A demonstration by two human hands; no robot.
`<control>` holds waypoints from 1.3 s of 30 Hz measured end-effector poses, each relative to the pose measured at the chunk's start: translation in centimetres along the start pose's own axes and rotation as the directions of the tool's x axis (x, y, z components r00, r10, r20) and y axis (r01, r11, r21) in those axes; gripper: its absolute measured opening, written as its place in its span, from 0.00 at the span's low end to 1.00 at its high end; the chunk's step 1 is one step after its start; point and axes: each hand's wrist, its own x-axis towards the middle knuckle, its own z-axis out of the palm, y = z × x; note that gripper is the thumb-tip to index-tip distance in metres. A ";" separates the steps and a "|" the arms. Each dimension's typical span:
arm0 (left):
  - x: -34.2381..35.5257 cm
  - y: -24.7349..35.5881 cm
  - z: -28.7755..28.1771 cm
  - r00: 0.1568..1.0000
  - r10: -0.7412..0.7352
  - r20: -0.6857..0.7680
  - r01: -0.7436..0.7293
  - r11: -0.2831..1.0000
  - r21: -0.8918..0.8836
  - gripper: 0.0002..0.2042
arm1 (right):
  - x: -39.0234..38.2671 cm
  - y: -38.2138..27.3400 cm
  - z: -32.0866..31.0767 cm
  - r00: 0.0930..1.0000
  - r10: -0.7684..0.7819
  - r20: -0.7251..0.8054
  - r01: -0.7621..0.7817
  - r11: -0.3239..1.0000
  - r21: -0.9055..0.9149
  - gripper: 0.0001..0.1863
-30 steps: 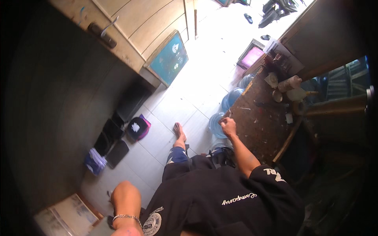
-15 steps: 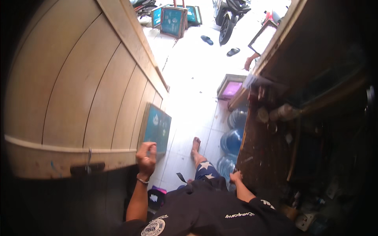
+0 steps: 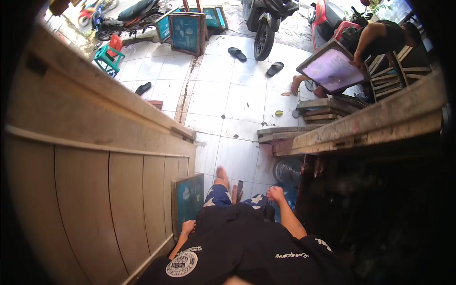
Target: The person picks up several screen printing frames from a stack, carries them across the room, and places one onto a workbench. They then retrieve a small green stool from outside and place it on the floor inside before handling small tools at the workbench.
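My left hand (image 3: 189, 227) hangs low beside my body, fingers curled in with nothing visible in them. Just beyond it a framed teal panel (image 3: 189, 197) leans upright against the wooden panelled door (image 3: 128, 190). My right hand (image 3: 275, 194) is held in a loose fist in front of my right thigh, near the star-patterned shorts (image 3: 217, 194); no object shows in it. Close to that hand, a clear blue water jug (image 3: 287, 172) stands on the right, partly hidden by a dark wooden edge.
Ahead, white floor tiles (image 3: 204, 114) carry loose sandals (image 3: 237, 54). A motorcycle (image 3: 263, 38) and teal framed panels (image 3: 187, 33) stand farther out. At right, a person (image 3: 380, 38) handles a frame with a pale purple panel (image 3: 335, 69), beside stacked wooden frames (image 3: 323, 111).
I have moved forward toward the doorway, and more of the outside shows. My left hand has dropped from beside the teal panel; my right hand has come forward, past the nearer jugs.
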 end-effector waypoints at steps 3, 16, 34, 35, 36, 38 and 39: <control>3.9 10.4 1.7 0.991 0.114 0.072 -0.118 0.992 0.053 0.11 | 4.9 -11.9 3.4 0.995 -0.069 -0.076 0.069 0.998 0.009 0.09; 4.7 68.0 1.2 0.679 0.732 -0.055 -0.727 0.681 0.086 0.17 | 28.6 -39.8 10.1 0.994 0.092 0.062 -0.063 0.929 -0.364 0.10; 36.4 79.3 -8.0 0.943 -0.248 -0.222 -0.055 0.541 -0.839 0.12 | 59.0 -109.2 55.5 0.915 -0.140 0.377 0.370 0.662 -0.652 0.13; 37.9 80.3 -7.9 0.938 -0.306 -0.160 0.016 0.499 -0.866 0.12 | 59.5 -111.3 60.2 0.907 -0.120 0.403 0.370 0.683 -0.630 0.13; 39.2 82.0 -7.7 0.937 -0.314 -0.152 0.019 0.482 -0.876 0.12 | 59.7 -113.2 65.3 0.898 -0.104 0.428 0.370 0.704 -0.606 0.12; 42.7 86.4 -10.7 0.978 -0.166 0.127 0.187 0.417 -0.889 0.13 | 61.0 -116.3 75.1 0.861 -0.061 0.505 0.386 0.725 -0.571 0.13; 44.1 89.0 -12.0 0.970 -0.237 0.053 0.183 0.572 -0.800 0.14 | 61.3 -117.1 79.5 0.859 -0.024 0.512 0.349 0.759 -0.549 0.14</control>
